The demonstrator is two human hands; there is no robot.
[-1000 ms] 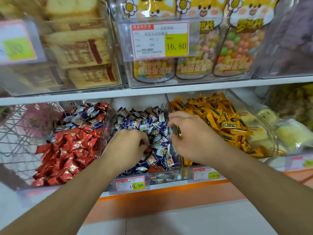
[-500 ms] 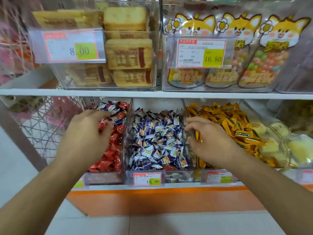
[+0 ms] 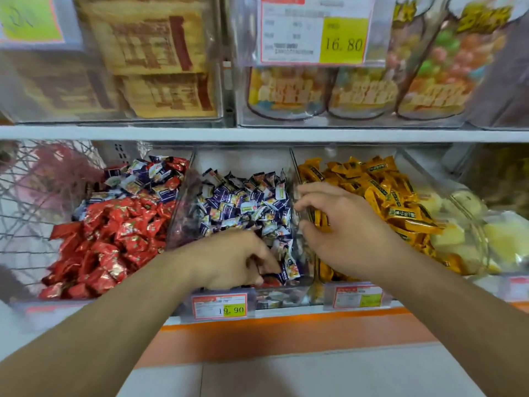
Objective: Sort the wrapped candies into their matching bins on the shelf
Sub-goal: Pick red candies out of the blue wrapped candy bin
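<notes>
**Left hand returned to middle bin; stray red candy under the fingers**

Nearest the camera, the left hand (image 3: 234, 262) is found low at the front of the middle bin (image 3: 286, 296), having been moved back from the red bin (image 3: 31, 306), where it was seen half a second ago. Its fingers are curled down into the blue candies (image 3: 243, 204), and a red candy (image 3: 270, 280) is seen at the fingertips; whether it is actually pinched cannot be told. The right hand (image 3: 346, 230) is held at the divider between the middle bin and the yellow bin (image 3: 357, 296), much as before, its fingers bent around yellow candies (image 3: 380, 190); a firm grip is not confirmed.

Farther back, blue candies are noted on top of the red candies (image 3: 114, 242) at the rear of the red bin, so that bin remains mixed.

It is judged that another stray is being picked out and that sorting is well short of complete.
</notes>
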